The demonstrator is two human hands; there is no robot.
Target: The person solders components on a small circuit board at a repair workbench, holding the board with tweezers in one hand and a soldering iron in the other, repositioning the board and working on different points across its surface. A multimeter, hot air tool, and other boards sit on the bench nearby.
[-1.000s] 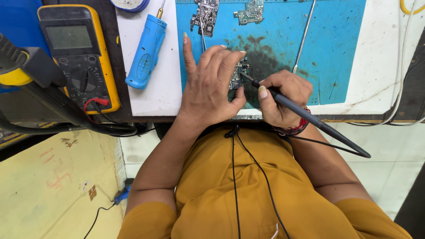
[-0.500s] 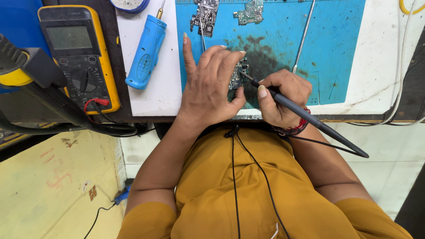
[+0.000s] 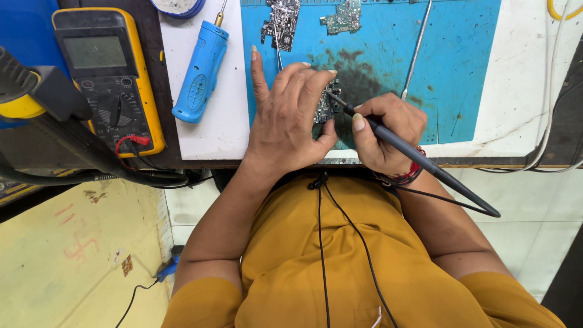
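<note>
Two bare hands at a repair bench, seen from above.

Left hand [image 3: 290, 118]: laid flat, fingers spread, pressing down on a small circuit board [image 3: 323, 106]; nothing is clasped, the palm and fingertips simply bear on the board. Most of the board is hidden under the fingers; only its right edge shows.

Right hand [image 3: 388, 136]: fingers closed around a black soldering iron [image 3: 419, 161], held like a pen, its tip touching the right edge of the small circuit board. A thin black cord leaves the rear of the iron. Red thread bracelet [image 3: 405, 176] on the wrist.

Small circuit board: lies on the blue work mat [image 3: 461, 67], near the mat's front edge, on a dark stained patch, between the two hands.

Other items on the blue work mat: two further circuit boards, one dark [image 3: 280, 21] and one green [image 3: 345, 15], at the far edge; a thin metal rod [image 3: 416, 51] lying near-upright in the view, right of the hands.

Left of the mat: blue pen-shaped tool [image 3: 200, 76] on the white surface; yellow multimeter [image 3: 106, 73] with red and black leads; a round tin [image 3: 177, 6], partly cut off at the top.

Foreground: mustard-yellow garment [image 3: 364, 267].
</note>
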